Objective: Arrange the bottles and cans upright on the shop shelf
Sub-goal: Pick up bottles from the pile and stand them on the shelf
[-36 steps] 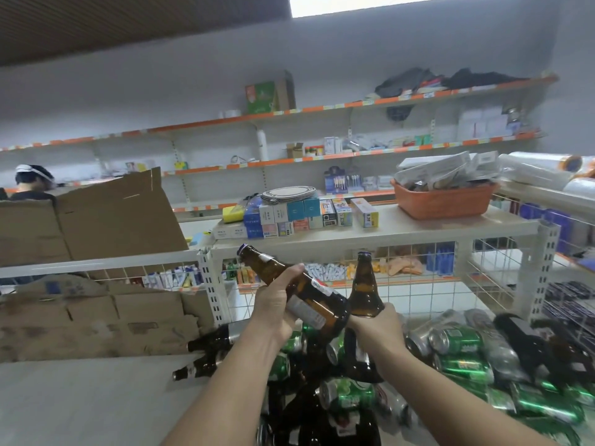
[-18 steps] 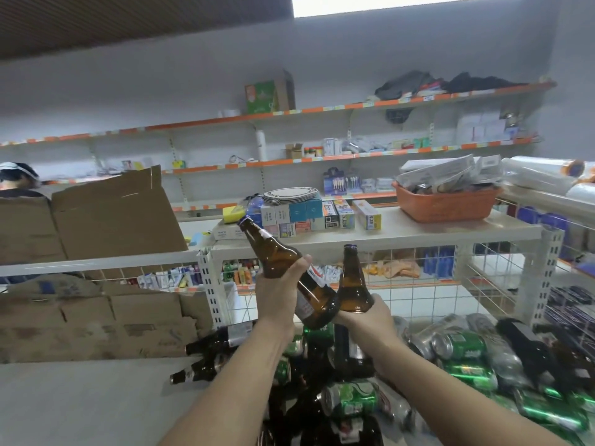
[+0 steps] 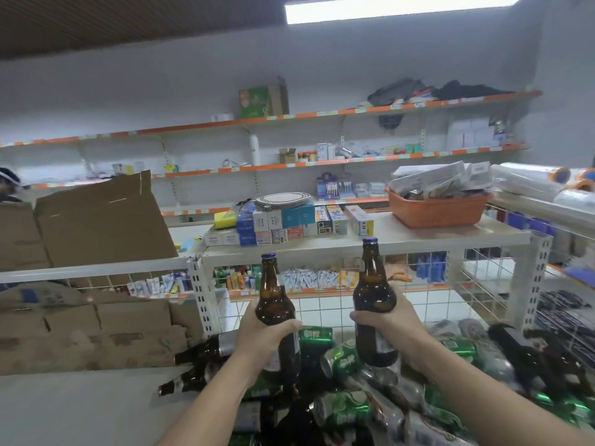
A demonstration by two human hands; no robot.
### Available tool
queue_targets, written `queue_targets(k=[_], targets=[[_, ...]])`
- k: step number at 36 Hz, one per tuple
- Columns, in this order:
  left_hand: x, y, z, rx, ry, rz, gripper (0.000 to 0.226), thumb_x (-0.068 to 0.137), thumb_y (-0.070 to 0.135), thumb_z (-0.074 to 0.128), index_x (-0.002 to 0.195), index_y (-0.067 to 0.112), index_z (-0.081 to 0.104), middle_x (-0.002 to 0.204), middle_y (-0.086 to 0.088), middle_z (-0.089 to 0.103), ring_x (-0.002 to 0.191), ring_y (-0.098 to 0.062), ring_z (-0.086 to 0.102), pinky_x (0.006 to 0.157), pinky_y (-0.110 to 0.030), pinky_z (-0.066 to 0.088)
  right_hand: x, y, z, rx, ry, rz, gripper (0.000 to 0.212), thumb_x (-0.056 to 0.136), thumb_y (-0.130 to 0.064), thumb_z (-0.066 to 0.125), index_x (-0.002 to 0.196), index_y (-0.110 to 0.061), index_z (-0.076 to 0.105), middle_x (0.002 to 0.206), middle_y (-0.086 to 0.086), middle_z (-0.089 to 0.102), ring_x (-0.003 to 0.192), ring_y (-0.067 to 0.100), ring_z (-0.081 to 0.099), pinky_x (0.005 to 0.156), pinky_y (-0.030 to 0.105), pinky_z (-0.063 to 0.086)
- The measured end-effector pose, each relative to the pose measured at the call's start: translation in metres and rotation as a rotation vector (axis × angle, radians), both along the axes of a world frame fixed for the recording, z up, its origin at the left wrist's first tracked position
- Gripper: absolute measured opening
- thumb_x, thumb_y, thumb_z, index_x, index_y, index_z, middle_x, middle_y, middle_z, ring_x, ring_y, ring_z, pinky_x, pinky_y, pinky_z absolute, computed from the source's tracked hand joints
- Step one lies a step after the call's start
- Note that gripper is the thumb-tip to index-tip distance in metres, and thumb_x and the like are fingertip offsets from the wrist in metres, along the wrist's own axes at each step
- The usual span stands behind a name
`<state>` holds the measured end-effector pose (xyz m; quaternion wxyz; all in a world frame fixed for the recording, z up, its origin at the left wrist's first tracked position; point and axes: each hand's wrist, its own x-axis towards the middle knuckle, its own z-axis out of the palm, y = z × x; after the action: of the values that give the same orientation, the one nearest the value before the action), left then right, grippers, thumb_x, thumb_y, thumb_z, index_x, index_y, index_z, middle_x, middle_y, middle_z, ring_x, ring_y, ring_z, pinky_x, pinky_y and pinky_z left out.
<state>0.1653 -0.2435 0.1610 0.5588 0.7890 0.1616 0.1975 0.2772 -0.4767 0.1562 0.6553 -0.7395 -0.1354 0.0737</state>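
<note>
The white shelf (image 3: 96, 410) is carrying a heap of green cans (image 3: 341, 360) and brown bottles lying sideways. Behind, an orange basket (image 3: 438, 212) is holding packets. The left hand (image 3: 262, 329) is gripping the left bottle (image 3: 273, 304) and the right hand (image 3: 391, 321) the right bottle (image 3: 373, 294), both upright, necks pointing up, above the heap.

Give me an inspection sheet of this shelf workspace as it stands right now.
Surface: white shelf, bare at left.
Job's things: two brown bottles held upright, left bottle, right bottle; pile of green cans and dark bottles lying on their sides.
Clutter: torn cardboard at left.
Grippers: left hand and right hand each grip one bottle.
Cables: nothing seen.
Surroundings: orange basket, small boxes, wall shelves.
</note>
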Motion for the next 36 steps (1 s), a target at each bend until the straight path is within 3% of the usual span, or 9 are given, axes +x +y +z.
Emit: queue_targets(k=[9, 12, 16, 19, 22, 26, 28, 31, 36], targets=[[-0.044, 0.032, 0.007, -0.038, -0.023, 0.195, 0.019, 0.075, 0.015, 0.089, 0.085, 0.017, 0.073, 0.078, 0.006, 0.076, 0.078, -0.008, 0.073, 0.067, -0.018, 0.053, -0.018, 0.065, 0.015, 0.009, -0.084, 0.261, 0.051, 0.067, -0.014, 0.095, 0.107, -0.023, 0.066, 0.096, -0.002, 0.076, 0.089, 0.016, 0.073, 0.077, 0.030, 0.055], [-0.080, 0.061, 0.005, -0.060, -0.012, 0.336, 0.040, 0.063, 0.030, 0.095, 0.095, 0.021, 0.073, 0.092, 0.001, 0.078, 0.090, -0.017, 0.074, 0.085, -0.037, 0.059, -0.033, 0.108, 0.010, 0.011, -0.077, 0.374, 0.054, 0.065, -0.014, 0.096, 0.110, -0.021, 0.066, 0.097, 0.000, 0.076, 0.089, 0.018, 0.074, 0.076, 0.031, 0.055], [-0.142, 0.107, 0.001, -0.103, -0.008, 0.557, 0.062, 0.048, 0.041, 0.096, 0.102, 0.021, 0.072, 0.091, 0.004, 0.079, 0.089, -0.016, 0.075, 0.085, -0.038, 0.060, -0.073, 0.176, 0.005, 0.037, -0.071, 0.535, 0.061, 0.062, -0.018, 0.097, 0.114, -0.024, 0.064, 0.099, -0.002, 0.076, 0.093, 0.018, 0.074, 0.076, 0.031, 0.054], [-0.198, 0.137, 0.005, -0.089, -0.024, 0.738, 0.048, 0.057, 0.022, 0.098, 0.096, 0.014, 0.070, 0.085, 0.001, 0.077, 0.079, -0.016, 0.074, 0.067, -0.019, 0.057, -0.114, 0.231, 0.004, 0.070, -0.041, 0.655, 0.061, 0.067, -0.009, 0.095, 0.116, -0.023, 0.062, 0.100, 0.000, 0.076, 0.090, 0.015, 0.075, 0.073, 0.030, 0.058], [-0.262, 0.163, 0.009, -0.086, -0.053, 0.862, 0.052, 0.065, 0.013, 0.094, 0.105, 0.015, 0.061, 0.091, 0.004, 0.072, 0.074, -0.001, 0.065, 0.056, -0.009, 0.045, -0.162, 0.287, 0.000, 0.077, -0.051, 0.732, 0.062, 0.061, -0.006, 0.097, 0.110, -0.021, 0.063, 0.096, 0.002, 0.077, 0.084, 0.016, 0.075, 0.082, 0.040, 0.060], [-0.355, 0.208, 0.001, -0.089, -0.038, 1.003, 0.060, 0.055, 0.026, 0.095, 0.106, 0.020, 0.064, 0.095, -0.002, 0.077, 0.083, -0.015, 0.074, 0.079, -0.035, 0.059, -0.237, 0.359, -0.005, 0.081, -0.043, 0.840, 0.062, 0.057, -0.006, 0.098, 0.105, -0.023, 0.064, 0.089, -0.005, 0.077, 0.078, 0.009, 0.074, 0.079, 0.036, 0.054], [-0.400, 0.229, -0.002, -0.067, -0.020, 1.054, 0.064, 0.048, 0.035, 0.093, 0.105, 0.020, 0.067, 0.093, -0.002, 0.078, 0.081, -0.015, 0.075, 0.080, -0.037, 0.061, -0.275, 0.392, -0.008, 0.080, -0.038, 0.894, 0.065, 0.052, -0.010, 0.100, 0.105, -0.022, 0.064, 0.088, -0.005, 0.077, 0.076, 0.007, 0.073, 0.077, 0.035, 0.053], [-0.456, 0.254, -0.004, -0.054, -0.008, 1.115, 0.059, 0.054, 0.030, 0.093, 0.105, 0.016, 0.068, 0.090, 0.000, 0.078, 0.073, -0.005, 0.074, 0.063, -0.021, 0.057, -0.327, 0.433, -0.007, 0.084, -0.054, 0.937, 0.062, 0.057, -0.006, 0.098, 0.106, -0.017, 0.063, 0.090, -0.002, 0.074, 0.072, 0.001, 0.069, 0.070, 0.022, 0.050], [-0.521, 0.289, -0.004, -0.070, -0.014, 1.170, 0.058, 0.058, 0.020, 0.096, 0.108, 0.011, 0.068, 0.087, 0.002, 0.078, 0.075, -0.007, 0.075, 0.063, -0.019, 0.055, -0.394, 0.487, 0.007, 0.071, -0.085, 0.994, 0.048, 0.067, 0.007, 0.090, 0.090, -0.023, 0.059, 0.084, -0.005, 0.068, 0.063, -0.005, 0.064, 0.052, 0.004, 0.043]])
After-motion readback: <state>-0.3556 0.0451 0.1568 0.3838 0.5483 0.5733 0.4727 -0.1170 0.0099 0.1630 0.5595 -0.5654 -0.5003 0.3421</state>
